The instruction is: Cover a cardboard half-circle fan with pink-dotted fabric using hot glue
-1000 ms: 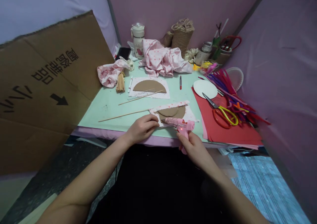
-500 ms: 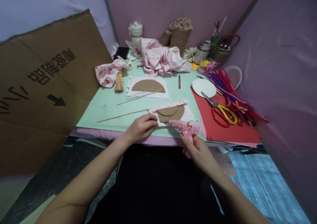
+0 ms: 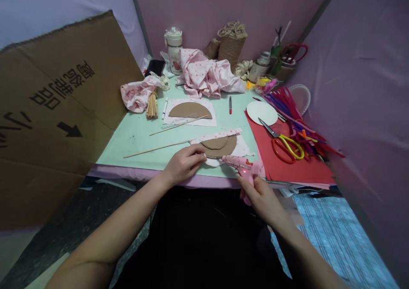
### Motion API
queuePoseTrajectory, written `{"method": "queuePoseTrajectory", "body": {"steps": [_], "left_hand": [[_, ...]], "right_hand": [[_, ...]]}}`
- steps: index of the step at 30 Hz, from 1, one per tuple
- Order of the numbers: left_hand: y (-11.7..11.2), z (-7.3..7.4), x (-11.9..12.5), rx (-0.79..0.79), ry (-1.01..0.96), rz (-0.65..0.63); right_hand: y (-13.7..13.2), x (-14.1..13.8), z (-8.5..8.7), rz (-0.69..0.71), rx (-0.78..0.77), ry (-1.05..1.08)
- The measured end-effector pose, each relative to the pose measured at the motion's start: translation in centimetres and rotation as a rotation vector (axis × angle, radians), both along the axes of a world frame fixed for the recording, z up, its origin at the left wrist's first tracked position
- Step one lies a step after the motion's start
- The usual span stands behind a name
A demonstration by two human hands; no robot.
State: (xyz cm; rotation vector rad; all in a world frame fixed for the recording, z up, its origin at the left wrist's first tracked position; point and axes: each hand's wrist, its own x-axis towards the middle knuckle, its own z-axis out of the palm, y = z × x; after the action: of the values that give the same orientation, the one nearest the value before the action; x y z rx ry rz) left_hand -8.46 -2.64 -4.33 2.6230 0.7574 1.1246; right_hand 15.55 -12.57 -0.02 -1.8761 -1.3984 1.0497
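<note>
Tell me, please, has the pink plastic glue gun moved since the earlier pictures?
Yes. The pink plastic glue gun in the right hand has shifted right, from the brown cardboard semicircle toward the red paper sheet.

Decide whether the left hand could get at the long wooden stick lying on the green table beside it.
Probably yes. The left hand rests at the edge of the fabric, and the wooden stick lies just beyond it on the bare table, with nothing between them.

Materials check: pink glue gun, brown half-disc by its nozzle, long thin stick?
The glue gun looks like smooth moulded plastic, with a lit red lamp. The brown half-disc is likely matte cardboard: flat, dull brown. The thin stick is probably bare wood or bamboo: pale, straight.
</note>
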Motion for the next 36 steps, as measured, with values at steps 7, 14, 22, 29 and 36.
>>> {"method": "queuePoseTrajectory", "body": {"steps": [7,14,22,29,36], "left_hand": [[0.1,-0.3,0.6,-0.019,-0.013,0.043],[0.0,-0.7,0.7,-0.065,-0.056,0.106],[0.0,-0.4,0.7,-0.085,0.015,0.119],[-0.1,-0.8,0.7,-0.103,0.027,0.152],[-0.3,-0.2,0.2,-0.010,-0.010,0.200]], "right_hand": [[-0.1,0.5,-0.3,-0.021,-0.002,-0.033],[-0.1,1.2,-0.3,-0.018,-0.002,-0.067],[0.2,1.7,-0.5,0.014,0.061,-0.243],[-0.2,1.7,0.0,0.068,0.283,-0.465],[1.6,4.8,-1.5,-0.114,0.397,-0.762]]}}
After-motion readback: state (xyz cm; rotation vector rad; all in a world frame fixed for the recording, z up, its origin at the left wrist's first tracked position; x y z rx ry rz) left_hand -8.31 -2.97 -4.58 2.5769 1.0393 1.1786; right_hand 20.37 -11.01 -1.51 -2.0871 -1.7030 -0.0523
